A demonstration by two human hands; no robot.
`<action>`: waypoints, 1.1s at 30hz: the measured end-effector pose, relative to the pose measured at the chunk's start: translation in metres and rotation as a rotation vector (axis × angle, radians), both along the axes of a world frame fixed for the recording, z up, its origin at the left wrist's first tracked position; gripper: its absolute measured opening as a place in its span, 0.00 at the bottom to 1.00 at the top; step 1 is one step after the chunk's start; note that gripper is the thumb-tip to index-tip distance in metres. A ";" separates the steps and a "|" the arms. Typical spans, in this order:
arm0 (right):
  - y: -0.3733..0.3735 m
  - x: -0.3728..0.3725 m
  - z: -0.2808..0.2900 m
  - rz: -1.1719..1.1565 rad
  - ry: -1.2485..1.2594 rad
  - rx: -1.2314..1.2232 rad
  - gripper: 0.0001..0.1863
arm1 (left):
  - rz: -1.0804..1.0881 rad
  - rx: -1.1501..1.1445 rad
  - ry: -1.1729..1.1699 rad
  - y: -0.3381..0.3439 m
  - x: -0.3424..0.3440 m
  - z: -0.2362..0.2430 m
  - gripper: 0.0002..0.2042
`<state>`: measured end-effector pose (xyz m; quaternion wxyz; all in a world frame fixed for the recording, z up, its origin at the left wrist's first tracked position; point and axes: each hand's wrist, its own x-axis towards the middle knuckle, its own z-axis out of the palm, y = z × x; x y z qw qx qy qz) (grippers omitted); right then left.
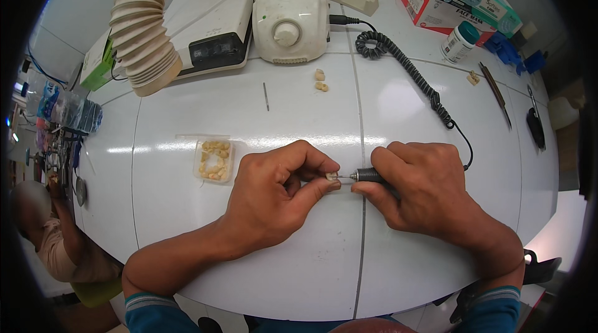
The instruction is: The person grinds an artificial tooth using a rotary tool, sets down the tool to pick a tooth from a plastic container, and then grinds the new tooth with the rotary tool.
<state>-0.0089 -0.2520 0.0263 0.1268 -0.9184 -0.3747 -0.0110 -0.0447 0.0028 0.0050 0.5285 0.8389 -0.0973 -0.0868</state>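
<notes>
Between thumb and fingertips, my left hand (274, 186) pinches a small cream dental crown (332, 176), mostly covered by the fingers. My right hand (420, 186) is wrapped round a dark rotary handpiece (369, 175). Its thin metal bur (344, 176) points left and meets the crown, or nearly so; exact contact is too small to tell. A coiled black cord (411, 71) runs from behind the right hand up to the cream control unit (290, 18). Left of my left hand lies a clear plastic box (214, 161) with several cream tooth-shaped pieces in it.
A ribbed suction hose (144, 28) hangs over the back left beside a white machine (212, 37). A loose bur (266, 97) and small tooth pieces (320, 80) lie mid-table. At right are a bottle (460, 42), boxes (445, 3) and a brown-handled knife (495, 93). Another person (53, 233) sits far left.
</notes>
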 end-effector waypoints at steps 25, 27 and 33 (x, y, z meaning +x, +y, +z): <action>0.000 -0.001 -0.002 -0.032 -0.024 0.007 0.23 | -0.044 -0.089 0.019 -0.001 0.000 0.000 0.09; 0.001 -0.001 -0.002 -0.035 -0.021 0.001 0.23 | -0.048 -0.071 0.016 -0.001 0.000 0.002 0.09; 0.002 -0.002 0.000 -0.050 -0.014 -0.002 0.22 | -0.039 -0.055 0.020 0.000 0.001 0.001 0.09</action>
